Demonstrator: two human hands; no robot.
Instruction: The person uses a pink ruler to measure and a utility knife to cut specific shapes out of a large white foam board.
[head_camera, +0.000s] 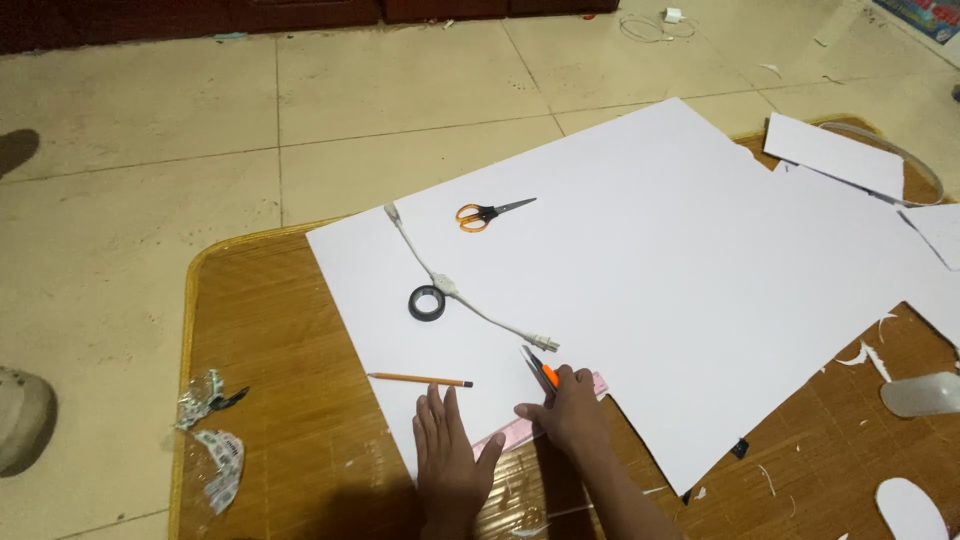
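My left hand (449, 451) lies flat, fingers spread, on the near edge of a large white sheet (640, 270), pressing on a pink ruler (510, 432). My right hand (566, 408) is shut on an orange utility knife (540, 368), its blade on the sheet beside the ruler's far end. A pencil (420, 379) lies just beyond my left fingers.
On the sheet lie orange-handled scissors (487, 214), a roll of black tape (427, 302) and a white cable (455, 290). A woven mat (270, 330) lies under everything on a tiled floor. Paper offcuts (835, 152) sit at right, crumpled wrappers (215, 440) at left.
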